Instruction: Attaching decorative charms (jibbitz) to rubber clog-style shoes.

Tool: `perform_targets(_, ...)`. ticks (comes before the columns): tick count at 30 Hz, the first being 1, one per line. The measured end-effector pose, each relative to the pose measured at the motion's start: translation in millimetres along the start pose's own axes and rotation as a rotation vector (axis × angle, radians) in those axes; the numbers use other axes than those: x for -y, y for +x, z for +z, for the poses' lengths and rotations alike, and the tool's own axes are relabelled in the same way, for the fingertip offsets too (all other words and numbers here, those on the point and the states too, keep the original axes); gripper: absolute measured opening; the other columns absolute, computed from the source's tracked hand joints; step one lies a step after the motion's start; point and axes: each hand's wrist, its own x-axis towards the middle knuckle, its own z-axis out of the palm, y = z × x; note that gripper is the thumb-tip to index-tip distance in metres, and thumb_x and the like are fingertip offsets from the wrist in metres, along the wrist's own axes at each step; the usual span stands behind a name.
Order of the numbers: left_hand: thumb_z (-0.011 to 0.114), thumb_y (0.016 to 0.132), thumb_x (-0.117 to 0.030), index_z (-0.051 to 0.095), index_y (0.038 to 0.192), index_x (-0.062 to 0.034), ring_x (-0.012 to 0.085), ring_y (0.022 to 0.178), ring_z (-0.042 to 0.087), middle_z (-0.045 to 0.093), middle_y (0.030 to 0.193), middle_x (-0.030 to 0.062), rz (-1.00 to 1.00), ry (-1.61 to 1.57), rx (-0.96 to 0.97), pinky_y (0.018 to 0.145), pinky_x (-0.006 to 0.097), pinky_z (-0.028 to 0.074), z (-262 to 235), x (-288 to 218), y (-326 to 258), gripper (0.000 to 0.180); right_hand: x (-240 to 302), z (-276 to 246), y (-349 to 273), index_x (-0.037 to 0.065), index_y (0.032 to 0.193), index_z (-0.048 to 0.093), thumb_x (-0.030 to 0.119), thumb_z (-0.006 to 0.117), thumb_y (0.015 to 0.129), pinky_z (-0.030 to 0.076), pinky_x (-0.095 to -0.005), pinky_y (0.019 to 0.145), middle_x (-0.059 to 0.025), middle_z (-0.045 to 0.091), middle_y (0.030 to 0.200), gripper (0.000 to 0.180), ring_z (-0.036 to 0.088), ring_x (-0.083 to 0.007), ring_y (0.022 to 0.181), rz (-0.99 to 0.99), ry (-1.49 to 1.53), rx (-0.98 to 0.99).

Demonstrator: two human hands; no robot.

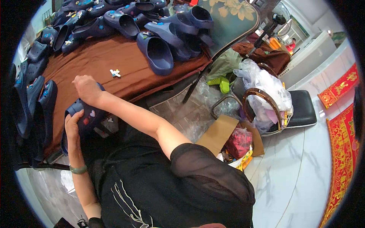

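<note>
A navy foam clog (99,117) with pink and red charms on it rests in front of my body at the table's near edge. My left hand (73,123), below a green bangle, is closed around the clog's near side with the thumb on top. Over the clog's far end, my right hand (87,89) is curled into a fist against it; whatever its fingers hold is hidden. A small white charm (115,73) with a yellow spot lies on the brown cloth (125,57), a little beyond my right hand.
Several navy clogs (156,53) crowd the table's back, and more (46,110) line its left side. To the right stand a chair with a black seat (302,110) bearing plastic bags (262,91), and an open cardboard box (216,135) on the floor. Bright green clogs (224,85) lie behind.
</note>
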Motion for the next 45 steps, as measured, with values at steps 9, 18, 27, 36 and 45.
perform_targets(9,0.065,0.08,-0.019,0.062,0.088,-0.0022,0.0126,0.06,0.058,0.062,0.077,0.0043,-0.036,-0.104,-0.2,0.058,0.024,0.046,-10,12,30,0.019,-78,-31,-48,0.004,0.085,0.058,0.022,0.055,0.085,0.035,-0.0426,0.086,-0.0121,0.055,0.086,0.018,0.051,-0.0303,0.086,0.089,-0.369,-0.122)
perform_targets(18,0.066,0.077,-0.012,0.062,0.097,0.0018,0.0162,0.075,0.062,0.065,0.089,0.008,0.019,-0.149,-0.185,0.069,0.027,0.049,-31,29,39,0.024,-3,-50,-44,0.005,0.093,0.064,0.017,0.071,0.073,0.035,-0.0397,0.094,-0.0084,0.06,0.104,0.024,0.052,-0.0266,0.107,-0.283,0.516,0.113)
perform_targets(27,0.065,0.08,-0.012,0.064,0.086,-0.0027,0.0127,0.066,0.059,0.063,0.08,0.0025,0.059,-0.238,-0.246,0.064,0.024,0.046,-18,32,34,0.011,-10,-32,-53,0.008,0.088,0.062,0.01,0.07,0.07,0.039,-0.0409,0.093,-0.0062,0.062,0.101,0.019,0.054,-0.0254,0.105,-0.238,0.507,-0.021)
perform_targets(36,0.064,0.08,-0.011,0.063,0.087,-0.0019,0.0109,0.064,0.058,0.062,0.077,0.0028,0.075,-0.238,-0.18,0.062,0.022,0.044,-29,42,44,0.011,2,-16,-51,0.004,0.085,0.054,0.006,0.061,0.073,0.043,-0.0419,0.085,-0.0109,0.055,0.086,0.014,0.054,-0.0306,0.086,-0.336,0.128,-0.192)
perform_targets(45,0.066,0.078,-0.015,0.065,0.093,0.0014,0.015,0.073,0.061,0.064,0.087,0.0051,0.144,-0.076,-0.254,0.07,0.027,0.048,-11,25,29,0.022,-1,2,-36,0.004,0.082,0.054,0.011,0.05,0.087,0.041,-0.0413,0.074,-0.0142,0.053,0.081,0.009,0.051,-0.0332,0.082,-0.041,0.3,-0.301)
